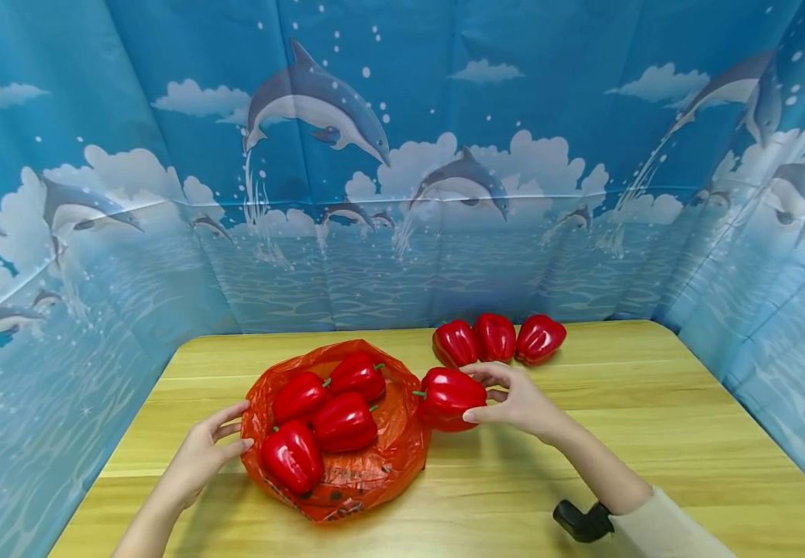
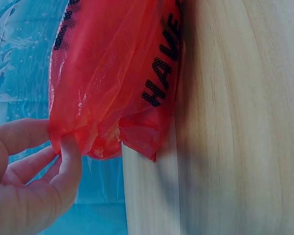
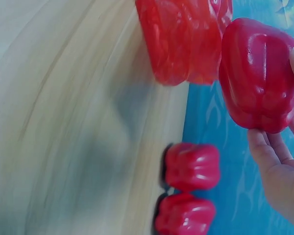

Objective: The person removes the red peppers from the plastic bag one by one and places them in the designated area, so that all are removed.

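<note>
My right hand grips a red bell pepper with a green stem, held up beside the right rim of a red plastic bag. In the right wrist view this bell pepper sits between the thumb and the fingers. The bag stands with its mouth wide, and several red bell peppers lie inside. At the bag's left rim, my left hand pinches the plastic between thumb and fingers. Black lettering shows on the bag's side in the left wrist view.
Three more red bell peppers lie in a row at the back edge of the wooden table. Behind it hangs a blue dolphin-print curtain. A black object is by the right sleeve.
</note>
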The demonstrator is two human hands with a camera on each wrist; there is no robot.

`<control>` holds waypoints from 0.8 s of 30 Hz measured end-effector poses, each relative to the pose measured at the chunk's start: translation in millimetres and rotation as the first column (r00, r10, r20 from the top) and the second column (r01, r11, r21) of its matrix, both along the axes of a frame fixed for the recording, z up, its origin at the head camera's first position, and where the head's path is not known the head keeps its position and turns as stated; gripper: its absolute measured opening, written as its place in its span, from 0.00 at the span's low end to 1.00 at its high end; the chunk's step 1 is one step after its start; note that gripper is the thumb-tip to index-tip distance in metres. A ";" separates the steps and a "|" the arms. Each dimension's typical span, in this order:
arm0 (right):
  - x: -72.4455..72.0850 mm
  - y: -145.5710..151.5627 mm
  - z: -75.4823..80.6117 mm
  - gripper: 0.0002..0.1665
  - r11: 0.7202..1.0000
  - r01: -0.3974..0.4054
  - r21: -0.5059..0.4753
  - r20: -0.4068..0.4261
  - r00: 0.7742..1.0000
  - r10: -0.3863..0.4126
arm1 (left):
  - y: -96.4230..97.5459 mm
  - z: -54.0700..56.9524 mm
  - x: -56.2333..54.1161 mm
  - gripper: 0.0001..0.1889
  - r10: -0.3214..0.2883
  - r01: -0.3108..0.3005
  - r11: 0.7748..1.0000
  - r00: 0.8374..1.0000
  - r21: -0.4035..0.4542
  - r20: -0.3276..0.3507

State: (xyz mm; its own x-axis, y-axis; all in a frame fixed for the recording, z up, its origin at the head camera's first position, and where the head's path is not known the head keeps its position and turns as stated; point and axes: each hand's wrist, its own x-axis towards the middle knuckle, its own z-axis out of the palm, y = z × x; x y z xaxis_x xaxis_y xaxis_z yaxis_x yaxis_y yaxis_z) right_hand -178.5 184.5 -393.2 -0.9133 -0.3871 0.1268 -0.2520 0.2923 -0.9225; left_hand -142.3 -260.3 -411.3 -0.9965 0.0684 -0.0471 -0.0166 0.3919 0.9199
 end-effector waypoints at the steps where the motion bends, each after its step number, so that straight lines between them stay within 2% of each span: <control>1: -0.1 2.1 -0.5 0.35 1.000 0.008 -0.002 0.005 1.000 -0.008 | -0.1 -0.1 -0.2 0.31 -0.001 0.001 1.000 1.000 -0.002 0.002; 14: -3.5 22.0 -14.2 0.37 0.993 0.120 0.023 0.047 0.992 -0.121 | 0.1 0.5 -0.3 0.30 0.006 -0.006 1.000 1.000 -0.011 0.007; 24: -8.5 28.9 -30.2 0.38 0.971 0.223 0.086 0.056 0.972 -0.229 | -0.1 0.5 0.4 0.31 0.001 -0.001 1.000 1.000 -0.006 0.009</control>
State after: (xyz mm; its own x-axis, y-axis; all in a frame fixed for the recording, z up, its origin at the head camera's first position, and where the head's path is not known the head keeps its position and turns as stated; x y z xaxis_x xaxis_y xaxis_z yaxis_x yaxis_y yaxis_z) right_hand -187.0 213.4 -423.3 -0.9835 -0.1762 0.0415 -0.1112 0.4072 -0.9065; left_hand -141.9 -260.4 -410.8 -0.9961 0.0675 -0.0562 -0.0248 0.3974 0.9173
